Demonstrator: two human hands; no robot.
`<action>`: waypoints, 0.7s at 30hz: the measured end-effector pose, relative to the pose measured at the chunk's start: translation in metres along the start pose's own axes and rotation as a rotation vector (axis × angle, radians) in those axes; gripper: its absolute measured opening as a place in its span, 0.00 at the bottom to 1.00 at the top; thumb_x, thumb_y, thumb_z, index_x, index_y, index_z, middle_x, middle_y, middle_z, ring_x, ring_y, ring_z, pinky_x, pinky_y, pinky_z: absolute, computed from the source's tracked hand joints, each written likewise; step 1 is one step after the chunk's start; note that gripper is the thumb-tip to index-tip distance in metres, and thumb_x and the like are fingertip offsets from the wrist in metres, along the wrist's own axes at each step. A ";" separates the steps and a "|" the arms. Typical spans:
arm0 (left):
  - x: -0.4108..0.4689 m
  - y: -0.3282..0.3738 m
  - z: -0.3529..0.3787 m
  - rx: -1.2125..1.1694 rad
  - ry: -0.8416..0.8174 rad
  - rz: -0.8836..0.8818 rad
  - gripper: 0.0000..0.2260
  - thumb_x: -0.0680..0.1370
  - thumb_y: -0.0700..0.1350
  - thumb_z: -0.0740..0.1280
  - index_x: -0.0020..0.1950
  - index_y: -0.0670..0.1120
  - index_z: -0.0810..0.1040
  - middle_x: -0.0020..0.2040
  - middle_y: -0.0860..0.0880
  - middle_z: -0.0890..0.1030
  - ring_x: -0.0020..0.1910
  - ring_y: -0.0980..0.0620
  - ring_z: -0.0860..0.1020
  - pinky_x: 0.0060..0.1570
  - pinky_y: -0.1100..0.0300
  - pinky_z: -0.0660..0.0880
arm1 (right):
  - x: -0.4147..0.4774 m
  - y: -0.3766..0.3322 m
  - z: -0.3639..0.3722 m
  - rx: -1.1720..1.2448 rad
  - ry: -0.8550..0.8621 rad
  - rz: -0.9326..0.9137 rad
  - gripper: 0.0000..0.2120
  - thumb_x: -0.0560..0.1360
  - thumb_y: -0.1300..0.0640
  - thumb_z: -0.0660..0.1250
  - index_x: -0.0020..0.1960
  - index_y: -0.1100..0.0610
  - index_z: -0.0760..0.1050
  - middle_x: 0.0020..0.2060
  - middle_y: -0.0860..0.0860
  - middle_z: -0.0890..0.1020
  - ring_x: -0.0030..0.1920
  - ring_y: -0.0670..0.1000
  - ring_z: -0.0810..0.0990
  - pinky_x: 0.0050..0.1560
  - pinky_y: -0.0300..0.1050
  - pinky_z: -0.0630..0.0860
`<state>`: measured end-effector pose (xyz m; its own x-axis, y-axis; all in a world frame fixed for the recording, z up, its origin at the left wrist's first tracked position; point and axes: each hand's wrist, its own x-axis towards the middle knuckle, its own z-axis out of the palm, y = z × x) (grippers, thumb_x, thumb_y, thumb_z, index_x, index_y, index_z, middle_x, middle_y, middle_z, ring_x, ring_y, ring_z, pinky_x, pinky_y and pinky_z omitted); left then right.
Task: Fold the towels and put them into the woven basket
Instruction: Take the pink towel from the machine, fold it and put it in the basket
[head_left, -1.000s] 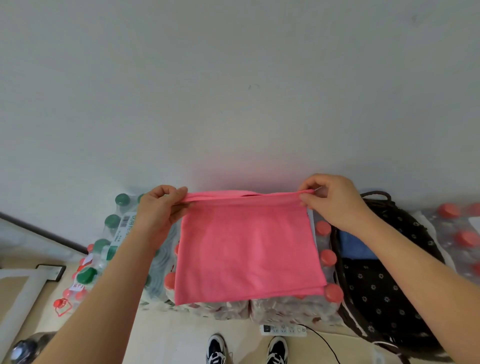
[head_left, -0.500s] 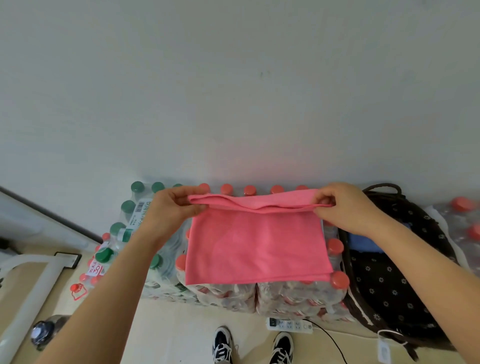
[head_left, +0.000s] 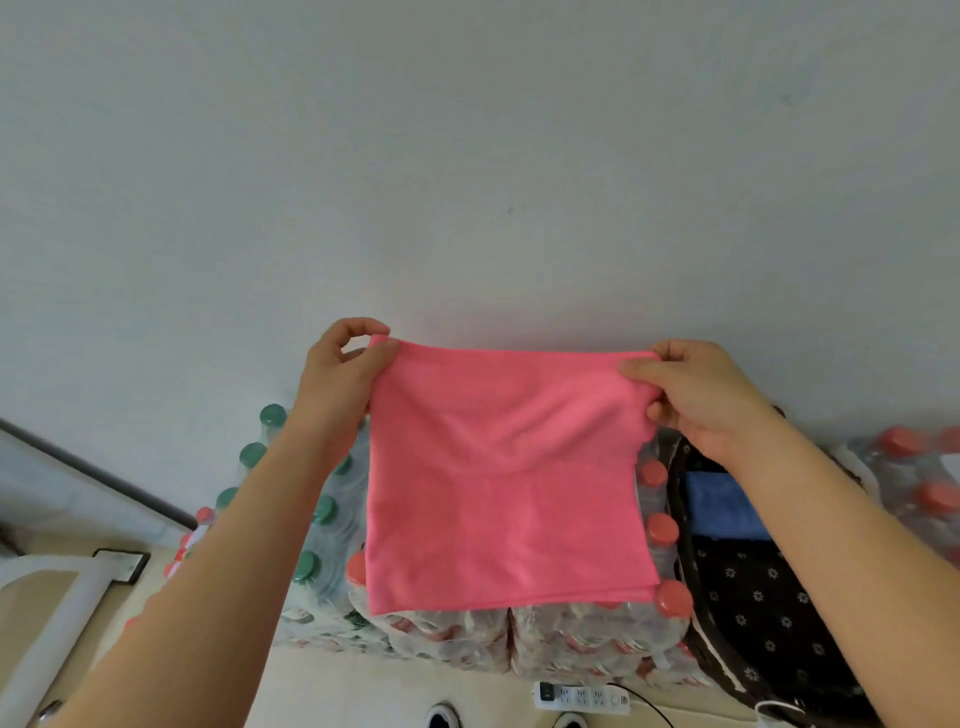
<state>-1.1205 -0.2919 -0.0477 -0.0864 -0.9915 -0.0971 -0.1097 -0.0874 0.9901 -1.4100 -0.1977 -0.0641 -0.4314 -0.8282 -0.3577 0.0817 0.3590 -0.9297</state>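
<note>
A pink towel (head_left: 506, 499) hangs in the air in front of the wall, doubled over with a fold line across its middle. My left hand (head_left: 340, 384) pinches its top left corner and my right hand (head_left: 696, 395) pinches its top right corner. Its lower edge hangs over the packs of bottles. To the right stands the dark woven basket (head_left: 685, 587) with a flowered lining, and a folded blue towel (head_left: 722, 506) lies inside it.
Shrink-wrapped packs of bottles with red caps (head_left: 672, 597) and green caps (head_left: 272, 415) stand against the wall. A white power strip (head_left: 579, 696) lies on the floor near my shoes. More red-capped bottles (head_left: 919, 478) sit at the far right.
Both hands have lifted the towel higher, and it now hangs longer with a fold line across the middle. The camera has tilted slightly.
</note>
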 end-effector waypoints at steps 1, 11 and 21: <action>-0.004 0.004 0.005 -0.023 -0.035 -0.007 0.08 0.77 0.39 0.66 0.52 0.50 0.79 0.25 0.53 0.67 0.22 0.56 0.61 0.23 0.64 0.59 | -0.005 -0.002 0.007 0.039 0.019 -0.002 0.07 0.73 0.63 0.71 0.39 0.56 0.75 0.30 0.52 0.73 0.26 0.47 0.68 0.21 0.35 0.69; -0.048 0.044 0.047 0.151 -0.638 0.195 0.11 0.75 0.29 0.66 0.52 0.43 0.80 0.42 0.44 0.85 0.42 0.49 0.83 0.45 0.57 0.79 | -0.061 -0.025 0.057 0.368 -0.294 -0.064 0.06 0.73 0.70 0.67 0.50 0.67 0.79 0.40 0.59 0.84 0.39 0.53 0.85 0.41 0.42 0.82; -0.046 0.053 0.049 0.687 -0.379 0.747 0.08 0.75 0.43 0.69 0.52 0.50 0.84 0.46 0.56 0.81 0.47 0.59 0.79 0.51 0.62 0.75 | -0.074 -0.031 0.058 0.390 -0.229 -0.189 0.07 0.70 0.69 0.70 0.48 0.64 0.81 0.42 0.60 0.85 0.43 0.53 0.85 0.46 0.41 0.82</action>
<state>-1.1708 -0.2462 0.0041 -0.6493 -0.6672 0.3650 -0.4236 0.7158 0.5551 -1.3286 -0.1725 -0.0141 -0.2665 -0.9523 -0.1486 0.3701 0.0412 -0.9281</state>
